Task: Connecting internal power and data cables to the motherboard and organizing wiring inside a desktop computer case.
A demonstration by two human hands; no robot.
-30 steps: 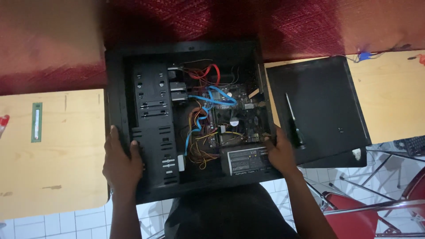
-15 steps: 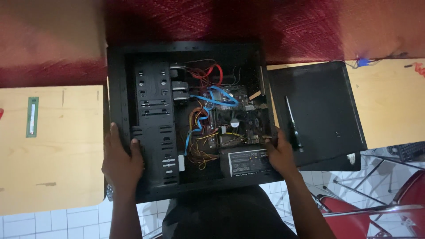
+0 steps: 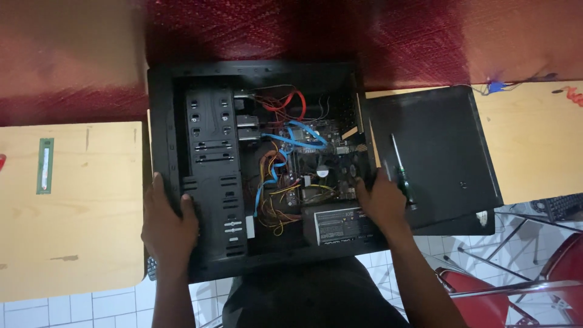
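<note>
An open black computer case (image 3: 164, 121) lies on its side in front of me, showing a drive cage, a motherboard (image 3: 319, 164), blue, red and orange cables, and a power supply (image 3: 340, 225). My left hand (image 3: 167, 222) grips the case's left wall near the front corner. My right hand (image 3: 379, 200) grips the right wall beside the power supply. The black side panel (image 3: 443, 152) rests to the right of the case with a green-handled screwdriver (image 3: 402, 173) on it.
A light wooden desk (image 3: 79, 231) stands at the left with a green memory stick (image 3: 45, 165) on it. Another wooden desk (image 3: 534, 133) is at the right. Red carpet lies beyond the case. Red chairs (image 3: 546, 279) and white floor tiles are at lower right.
The view has drifted slightly, so the case sits a little lower and to the right in frame. Both hands keep the same hold on the case walls.
</note>
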